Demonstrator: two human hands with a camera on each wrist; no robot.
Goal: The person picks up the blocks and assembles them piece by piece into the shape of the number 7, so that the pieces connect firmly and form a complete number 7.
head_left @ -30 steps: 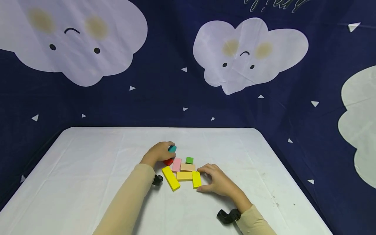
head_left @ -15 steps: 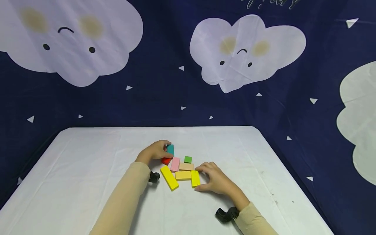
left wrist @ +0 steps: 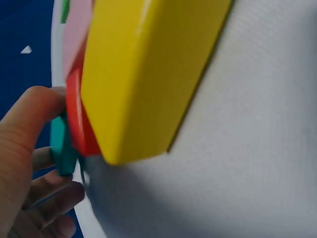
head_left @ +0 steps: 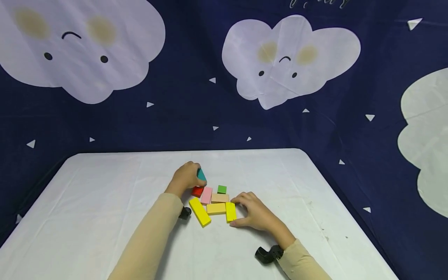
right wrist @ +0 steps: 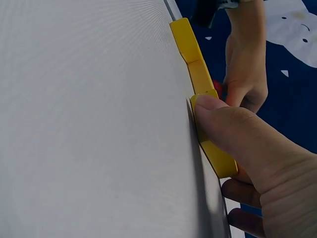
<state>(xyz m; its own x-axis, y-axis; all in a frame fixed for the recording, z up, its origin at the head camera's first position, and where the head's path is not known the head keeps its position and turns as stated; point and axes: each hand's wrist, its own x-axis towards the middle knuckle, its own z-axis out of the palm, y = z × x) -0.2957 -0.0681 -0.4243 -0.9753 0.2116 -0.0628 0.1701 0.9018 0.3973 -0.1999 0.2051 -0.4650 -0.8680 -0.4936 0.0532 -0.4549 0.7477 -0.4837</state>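
My left hand (head_left: 184,177) grips a teal block (head_left: 201,174) between thumb and fingers, just behind a red block (head_left: 197,191). In the left wrist view the teal block (left wrist: 60,141) stands close beside the red one, partly covered by the thumb. My right hand (head_left: 254,212) holds a short yellow block (head_left: 230,212) by its two ends, thumb at the near end. That block lies against the end of a light orange block (head_left: 216,209). A tan block (head_left: 219,198) lies behind the orange one, with a pink block (head_left: 206,195) at its left.
A long yellow block (head_left: 200,212) lies slanted at the left of the group. Behind the tan block sits a small green block (head_left: 222,189). All rest on a white-covered table (head_left: 105,217), backed by a dark blue cloud-patterned cloth (head_left: 189,128).
My left hand has turned the teal block and shifted it slightly back, so more of the red block shows. The right hand stays on the short yellow block.
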